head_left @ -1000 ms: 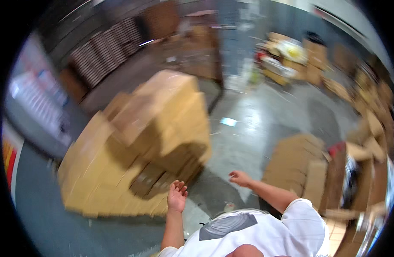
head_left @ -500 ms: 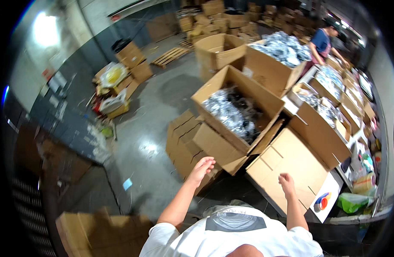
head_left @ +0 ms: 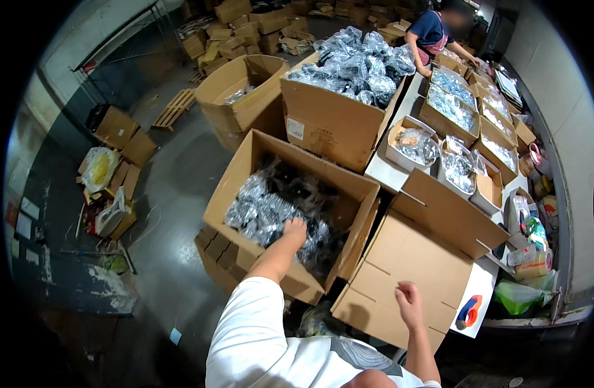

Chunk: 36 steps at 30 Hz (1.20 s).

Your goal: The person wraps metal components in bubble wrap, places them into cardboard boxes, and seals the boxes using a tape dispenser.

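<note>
My left hand (head_left: 296,233) reaches down into a large open carton (head_left: 242,197), its fingers bent against clear plastic-wrapped dark items (head_left: 265,208). The fingertips are lost among the wrapping, so I cannot tell whether they grip a piece. Over a flat sheet of slotted brown cardboard (head_left: 413,249), my right hand (head_left: 409,304) hovers with curled fingers and nothing visible in it. A raised cardboard flap (head_left: 455,210) stands along the sheet's far side.
Behind the carton, a fuller box (head_left: 336,119) is heaped with wrapped pieces. A white table (head_left: 391,165) bears several small boxes (head_left: 413,145); a co-worker (head_left: 429,39) stands at its far end. Tape rolls (head_left: 469,313) lie at right. A wooden pallet (head_left: 174,108) rests on the floor.
My left hand has moved forward into the carton, onto the wrapped items. The right hand stays above the cardboard. The view has shifted, bringing the table more into sight.
</note>
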Available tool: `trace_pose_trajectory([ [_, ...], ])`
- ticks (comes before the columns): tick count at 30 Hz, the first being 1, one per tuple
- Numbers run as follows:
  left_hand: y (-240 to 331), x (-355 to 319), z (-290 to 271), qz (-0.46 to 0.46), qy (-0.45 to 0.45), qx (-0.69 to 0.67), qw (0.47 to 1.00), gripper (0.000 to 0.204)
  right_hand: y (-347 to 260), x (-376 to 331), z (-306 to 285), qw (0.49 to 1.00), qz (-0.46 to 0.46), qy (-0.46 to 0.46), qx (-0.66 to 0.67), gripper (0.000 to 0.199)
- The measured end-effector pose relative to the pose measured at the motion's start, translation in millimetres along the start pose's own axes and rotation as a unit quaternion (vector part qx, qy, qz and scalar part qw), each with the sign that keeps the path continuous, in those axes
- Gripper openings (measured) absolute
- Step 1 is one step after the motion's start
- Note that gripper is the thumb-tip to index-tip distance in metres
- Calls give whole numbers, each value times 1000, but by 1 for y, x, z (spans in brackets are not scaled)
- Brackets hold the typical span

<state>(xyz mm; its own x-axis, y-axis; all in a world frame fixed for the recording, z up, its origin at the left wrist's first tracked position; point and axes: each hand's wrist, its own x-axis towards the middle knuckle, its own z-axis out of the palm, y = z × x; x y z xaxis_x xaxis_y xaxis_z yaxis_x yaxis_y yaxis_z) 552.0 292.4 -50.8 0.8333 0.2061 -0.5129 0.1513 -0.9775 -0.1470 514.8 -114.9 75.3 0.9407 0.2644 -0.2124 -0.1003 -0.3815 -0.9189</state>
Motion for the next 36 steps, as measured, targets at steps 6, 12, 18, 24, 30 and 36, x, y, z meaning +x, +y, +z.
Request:
trace_pose_trajectory([
  [6,-20,56,31,143,17,78,986,52,-132,138,151,843,-282,-284,-360,20],
  [12,-34,64,-5,267,-62,-48,960,51,-76,272,286,553,-20,-439,-708,42],
  [18,-38,83,28,343,-69,-73,934,21,35,293,297,585,-201,-429,-658,31],
  [24,-59,77,32,369,-21,-158,916,26,18,288,291,505,-277,-494,-651,40],
  [30,-69,83,33,162,63,-669,722,33,-64,322,279,577,61,-523,-624,44],
  [36,-67,87,15,-151,5,-922,358,21,-83,361,295,799,61,-431,-416,66],
])
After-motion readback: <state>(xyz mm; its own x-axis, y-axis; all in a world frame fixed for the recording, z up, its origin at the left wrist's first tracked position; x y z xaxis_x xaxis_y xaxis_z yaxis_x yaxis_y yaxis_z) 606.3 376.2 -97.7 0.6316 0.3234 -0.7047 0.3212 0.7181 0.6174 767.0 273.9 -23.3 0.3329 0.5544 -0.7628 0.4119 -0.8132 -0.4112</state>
